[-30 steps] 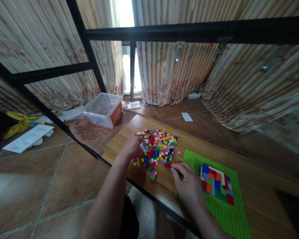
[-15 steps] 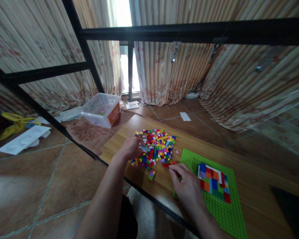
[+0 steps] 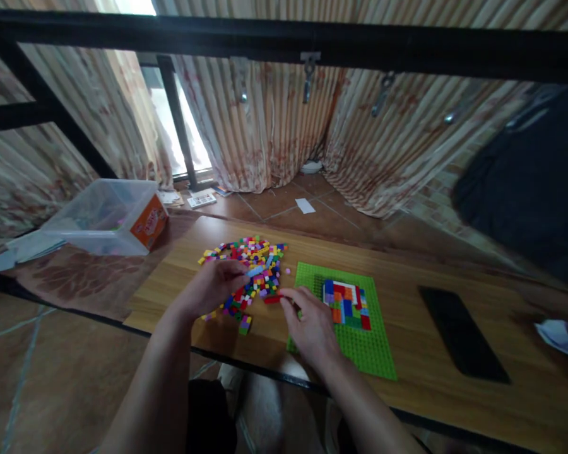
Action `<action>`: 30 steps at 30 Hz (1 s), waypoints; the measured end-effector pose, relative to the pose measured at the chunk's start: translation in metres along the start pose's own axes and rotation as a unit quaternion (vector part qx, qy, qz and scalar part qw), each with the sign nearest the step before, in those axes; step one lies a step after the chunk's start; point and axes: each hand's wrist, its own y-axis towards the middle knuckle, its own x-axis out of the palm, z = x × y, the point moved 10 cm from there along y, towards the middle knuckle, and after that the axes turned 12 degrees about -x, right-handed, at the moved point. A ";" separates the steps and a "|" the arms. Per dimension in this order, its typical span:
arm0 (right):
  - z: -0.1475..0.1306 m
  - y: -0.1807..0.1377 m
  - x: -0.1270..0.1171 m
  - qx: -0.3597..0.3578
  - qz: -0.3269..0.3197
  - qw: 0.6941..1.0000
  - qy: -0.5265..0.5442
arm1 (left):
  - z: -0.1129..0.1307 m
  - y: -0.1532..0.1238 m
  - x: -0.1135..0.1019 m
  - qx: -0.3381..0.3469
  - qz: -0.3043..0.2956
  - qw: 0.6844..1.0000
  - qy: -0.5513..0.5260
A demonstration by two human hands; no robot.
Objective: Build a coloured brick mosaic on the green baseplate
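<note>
My left hand (image 3: 212,285) hovers over the left side of a pile of small coloured toy bricks (image 3: 264,253), its fingers closed on a light blue brick (image 3: 255,271). Between the thumb and fingers of my right hand (image 3: 311,323) is a long red brick (image 3: 272,299), pointing left towards the pile. That hand is above the left edge of a green baseplate (image 3: 366,359). A flat block of bricks in several colours (image 3: 348,308) is built on the plate, right of my right hand. A small stack of bricks (image 3: 245,324) lies at the near side of the pile.
A dark flat slab (image 3: 461,334) lies on the wooden table (image 3: 421,391) to the right, with crumpled white paper (image 3: 563,337) beyond it. A clear plastic bin (image 3: 101,217) stands on the floor at the left. A black metal bar (image 3: 274,44) crosses above the table.
The view has swung to the right, bringing the dark slab into sight. My left hand has lifted from the pile with the light blue brick; my right hand still holds the red brick.
</note>
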 end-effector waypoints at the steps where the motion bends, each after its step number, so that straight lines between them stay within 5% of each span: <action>1: 0.002 0.001 -0.009 0.005 0.024 1.000 -0.001 | 0.012 0.000 0.014 0.018 -0.016 1.000 -0.006; 5: 0.020 0.000 -0.050 0.050 0.115 0.992 0.003 | 0.056 -0.002 0.064 0.074 -0.033 0.996 -0.020; 9: 0.044 -0.007 -0.067 0.100 0.112 0.988 0.045 | 0.077 -0.002 0.093 0.095 -0.031 0.994 -0.041; 23: 0.082 -0.038 -0.115 0.117 0.058 0.989 0.066 | 0.100 0.008 0.140 0.132 -0.015 0.990 -0.050; 30: 0.101 -0.046 -0.144 0.120 0.097 0.987 0.033 | 0.096 0.016 0.134 0.112 0.033 0.992 -0.041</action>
